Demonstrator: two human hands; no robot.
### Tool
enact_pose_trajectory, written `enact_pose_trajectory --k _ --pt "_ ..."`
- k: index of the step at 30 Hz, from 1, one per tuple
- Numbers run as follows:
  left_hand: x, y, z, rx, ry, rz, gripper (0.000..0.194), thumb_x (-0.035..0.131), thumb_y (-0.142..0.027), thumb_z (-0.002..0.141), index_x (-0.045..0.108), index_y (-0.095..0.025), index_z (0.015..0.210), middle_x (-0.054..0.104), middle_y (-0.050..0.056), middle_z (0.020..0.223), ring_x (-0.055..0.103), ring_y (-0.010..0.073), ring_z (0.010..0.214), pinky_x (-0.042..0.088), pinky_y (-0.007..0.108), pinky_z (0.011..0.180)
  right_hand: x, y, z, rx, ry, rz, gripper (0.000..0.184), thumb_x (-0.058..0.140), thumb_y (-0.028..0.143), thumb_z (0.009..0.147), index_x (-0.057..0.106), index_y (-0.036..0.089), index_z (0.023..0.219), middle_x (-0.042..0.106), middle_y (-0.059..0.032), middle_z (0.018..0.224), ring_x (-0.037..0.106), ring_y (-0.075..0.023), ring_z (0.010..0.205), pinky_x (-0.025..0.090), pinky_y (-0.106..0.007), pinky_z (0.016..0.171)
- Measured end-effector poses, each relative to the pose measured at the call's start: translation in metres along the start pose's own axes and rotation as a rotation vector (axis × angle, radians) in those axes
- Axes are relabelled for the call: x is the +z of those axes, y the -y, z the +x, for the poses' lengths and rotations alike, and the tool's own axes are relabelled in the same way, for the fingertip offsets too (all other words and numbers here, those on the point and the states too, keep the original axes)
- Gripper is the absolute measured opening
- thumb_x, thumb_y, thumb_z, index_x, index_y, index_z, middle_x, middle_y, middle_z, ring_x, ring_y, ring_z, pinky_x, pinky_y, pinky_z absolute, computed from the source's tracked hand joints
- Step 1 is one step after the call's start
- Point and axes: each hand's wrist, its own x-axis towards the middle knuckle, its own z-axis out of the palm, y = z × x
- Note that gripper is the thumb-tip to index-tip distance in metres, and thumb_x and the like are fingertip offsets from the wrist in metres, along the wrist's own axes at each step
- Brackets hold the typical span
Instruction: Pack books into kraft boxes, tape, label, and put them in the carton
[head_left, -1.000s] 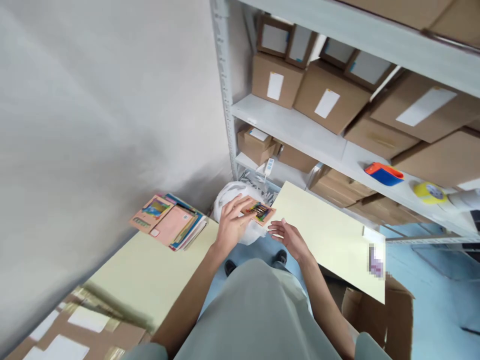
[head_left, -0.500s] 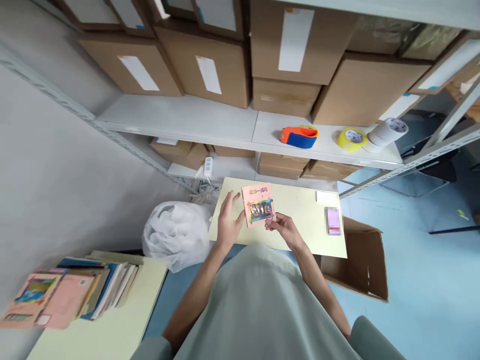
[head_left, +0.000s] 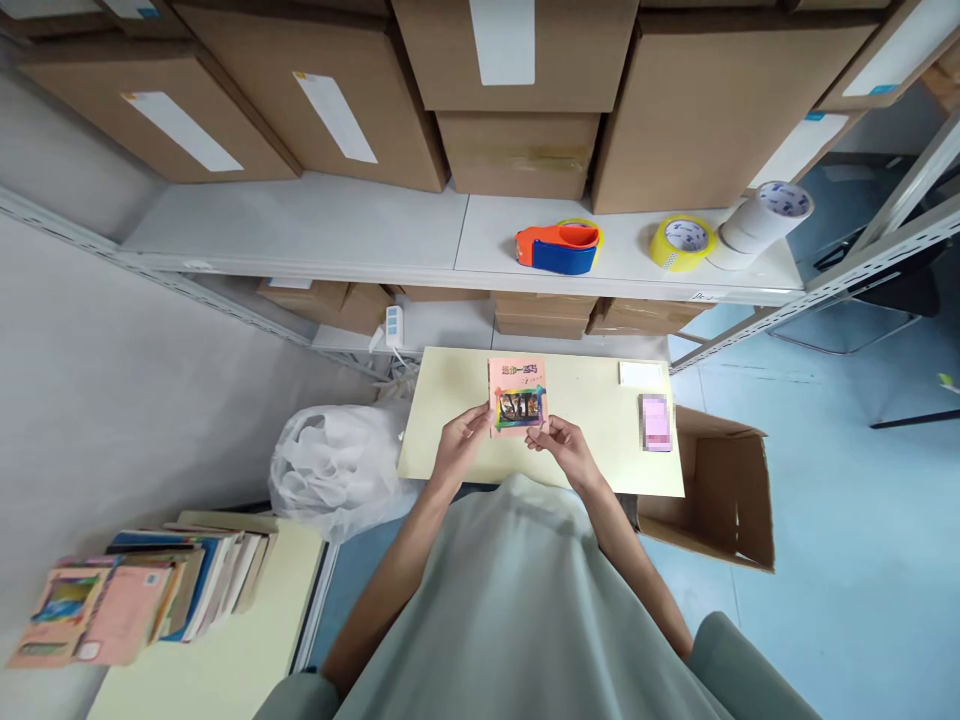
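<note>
A small pink book with a rainbow-bordered picture on its cover is held upright, front toward me, above the pale yellow table. My left hand is closed on its left edge, thumb in front. At its lower right corner my right hand pinches the cover between thumb and fingers. A row of books, with pink ones at its near end, lies on the side table at lower left.
A white plastic bag stands left of the table. The shelf bears cardboard boxes, an orange-blue tape dispenser and tape rolls. A blurred pink object lies at the table's right, near an open carton.
My view has turned right from the side table to the table under the shelf. The book came along; my right hand took its lower corner, and my left hand closed again on its left edge.
</note>
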Motion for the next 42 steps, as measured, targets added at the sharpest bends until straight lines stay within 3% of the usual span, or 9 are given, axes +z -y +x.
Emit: enact_pose_trajectory --k 6,11,18,21,24,28,31,35,42 --pt "-0.001 0.009 0.006 0.042 -0.010 0.042 0.064 0.092 -0.069 0.076 0.086 -0.017 0.112 0.085 0.016 0.122 0.080 0.0362 0.119 0.062 0.046 0.104 -0.008 -0.003 0.007 0.034 0.014 -0.117 0.048 0.088 0.069 0.083 0.074 0.023 0.085 0.080 -0.0062 0.088 0.071 -0.0218 0.083 0.058 -0.038 0.083" --pt "0.003 0.014 0.006 0.095 -0.092 0.012 0.066 0.089 -0.069 0.080 0.086 -0.015 0.118 0.084 0.015 0.126 0.081 0.0363 0.121 0.064 0.050 0.109 0.001 0.005 0.014 -0.152 -0.333 -0.330 0.044 0.080 0.065 0.091 0.080 0.027 0.113 0.081 -0.0128 0.128 0.075 -0.0293 0.108 0.062 -0.044 0.093" --pt "0.028 0.021 -0.016 0.245 -0.132 0.317 0.035 0.080 -0.054 0.095 0.089 -0.030 0.118 0.085 0.005 0.126 0.080 0.0368 0.125 0.063 0.052 0.114 0.038 0.009 0.017 -0.114 -0.187 -0.277 0.049 0.084 0.067 0.089 0.079 0.029 0.119 0.083 -0.0089 0.117 0.078 -0.0337 0.111 0.064 -0.041 0.085" --pt "0.037 0.023 -0.024 0.312 -0.066 0.341 0.032 0.075 -0.048 0.099 0.087 -0.030 0.122 0.084 0.005 0.129 0.080 0.0338 0.124 0.063 0.051 0.114 0.034 0.014 0.020 -0.105 -0.190 -0.328 0.051 0.077 0.076 0.091 0.077 0.025 0.095 0.077 -0.0048 0.089 0.073 -0.0265 0.089 0.060 -0.036 0.077" --pt "0.032 0.021 -0.021 0.251 -0.091 0.240 0.036 0.075 -0.048 0.099 0.085 -0.023 0.122 0.086 0.009 0.123 0.084 0.0298 0.113 0.065 0.047 0.109 0.019 0.023 0.024 -0.086 -0.183 -0.253 0.062 0.074 0.084 0.088 0.072 0.023 0.081 0.068 -0.0029 0.075 0.067 -0.0235 0.081 0.054 -0.033 0.069" --pt "0.010 0.012 -0.007 0.141 -0.233 0.161 0.050 0.087 -0.053 0.087 0.082 -0.018 0.121 0.088 0.010 0.099 0.085 0.0290 0.097 0.066 0.043 0.102 0.005 0.035 0.021 -0.051 -0.106 -0.073 0.063 0.081 0.085 0.081 0.080 0.023 0.093 0.077 -0.0048 0.086 0.072 -0.0290 0.091 0.059 -0.037 0.075" --pt "-0.003 0.004 0.002 0.098 -0.173 0.078 0.054 0.085 -0.057 0.086 0.082 -0.016 0.121 0.087 0.010 0.094 0.085 0.0310 0.101 0.063 0.046 0.105 0.002 0.037 0.017 -0.004 -0.061 0.000 0.064 0.084 0.084 0.078 0.085 0.024 0.100 0.082 -0.0061 0.092 0.075 -0.0324 0.098 0.061 -0.040 0.078" --pt "-0.005 -0.004 0.003 0.028 -0.063 -0.027 0.061 0.090 -0.053 0.081 0.080 -0.016 0.130 0.087 0.015 0.112 0.083 0.0335 0.114 0.060 0.051 0.112 0.000 0.033 0.015 0.015 -0.043 0.028 0.060 0.087 0.081 0.078 0.086 0.025 0.102 0.085 -0.0061 0.100 0.077 -0.0315 0.098 0.062 -0.039 0.079" --pt "-0.002 -0.012 -0.002 -0.018 -0.101 -0.033 0.063 0.097 -0.053 0.074 0.083 -0.015 0.122 0.088 0.014 0.103 0.084 0.0332 0.105 0.061 0.054 0.111 -0.009 0.030 0.016 0.036 -0.051 0.054 0.056 0.089 0.075 0.080 0.087 0.024 0.104 0.085 -0.0057 0.099 0.075 -0.0273 0.088 0.060 -0.037 0.076"
